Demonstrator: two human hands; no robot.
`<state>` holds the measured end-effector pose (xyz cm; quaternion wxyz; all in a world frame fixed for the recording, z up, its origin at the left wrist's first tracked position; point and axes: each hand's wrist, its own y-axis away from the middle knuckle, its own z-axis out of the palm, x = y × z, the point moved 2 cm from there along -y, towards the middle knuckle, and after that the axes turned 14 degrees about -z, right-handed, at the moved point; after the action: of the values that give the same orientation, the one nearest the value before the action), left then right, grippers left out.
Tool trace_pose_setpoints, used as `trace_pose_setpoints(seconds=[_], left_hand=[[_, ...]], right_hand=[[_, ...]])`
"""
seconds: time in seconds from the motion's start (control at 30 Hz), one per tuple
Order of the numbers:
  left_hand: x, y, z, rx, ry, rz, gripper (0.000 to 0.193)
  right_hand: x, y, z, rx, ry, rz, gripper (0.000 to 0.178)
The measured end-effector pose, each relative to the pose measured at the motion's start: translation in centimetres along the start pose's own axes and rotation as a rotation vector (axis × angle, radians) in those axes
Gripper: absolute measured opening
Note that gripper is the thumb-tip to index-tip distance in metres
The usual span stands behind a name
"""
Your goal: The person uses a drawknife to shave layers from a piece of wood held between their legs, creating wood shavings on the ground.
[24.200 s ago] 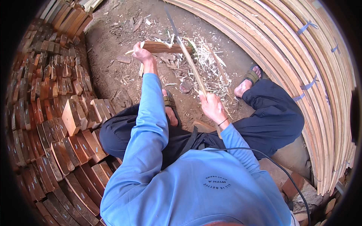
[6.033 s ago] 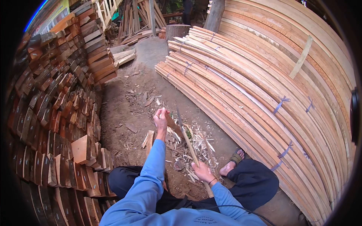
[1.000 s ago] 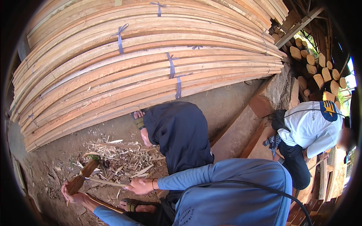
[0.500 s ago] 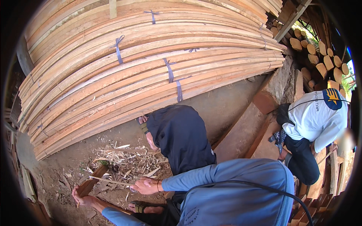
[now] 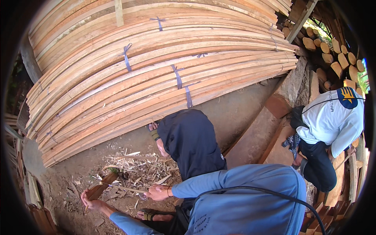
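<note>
My right hand (image 5: 158, 192) is closed around the end of a long, thin, pale stick-like thing (image 5: 127, 189), whose far end reaches past a brown piece of wood (image 5: 102, 185). At the near end of that wood, my left hand (image 5: 93, 204) has its fingers curled round the edge. The wood lies slanted, low over the ground, beside a heap of pale shavings (image 5: 145, 172). Whether the thin stick touches the wood is not clear. The inner side of my left hand is hidden.
Long bundled wooden strips (image 5: 129, 82), tied with purple bands, fill the far side. On the right, another person (image 5: 333, 121) in a white shirt bends over beside thick timber beams (image 5: 254, 133). Cut logs (image 5: 337, 58) are stacked at the back right. My sandalled foot (image 5: 156, 215) is near my hands.
The whole view has shifted slightly to the right. The thin stick lies at a slightly different angle over the wood; both hands keep nearly the same hold.
</note>
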<state>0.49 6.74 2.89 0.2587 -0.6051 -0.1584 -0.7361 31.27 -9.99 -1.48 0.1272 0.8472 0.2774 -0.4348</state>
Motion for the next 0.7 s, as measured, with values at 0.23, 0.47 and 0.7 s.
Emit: trace_pose_setpoints(seconds=[0.23,0.47,0.7], left_hand=[[-0.6,-0.6,0.3,-0.006,0.033,-0.027,0.021],[0.8,0.6,1.4,0.038,0.025,0.001,0.023],[0.6,0.2,0.1,0.067,0.022,-0.041,0.023]], right_hand=[[-1.0,-0.9,-0.9,-0.043,-0.571,0.401,0.052],[0.6,-0.6,1.1,0.140,0.672,-0.395,0.029],[-2.9,-1.5,-3.6,-0.125,0.243,-0.089,0.029]])
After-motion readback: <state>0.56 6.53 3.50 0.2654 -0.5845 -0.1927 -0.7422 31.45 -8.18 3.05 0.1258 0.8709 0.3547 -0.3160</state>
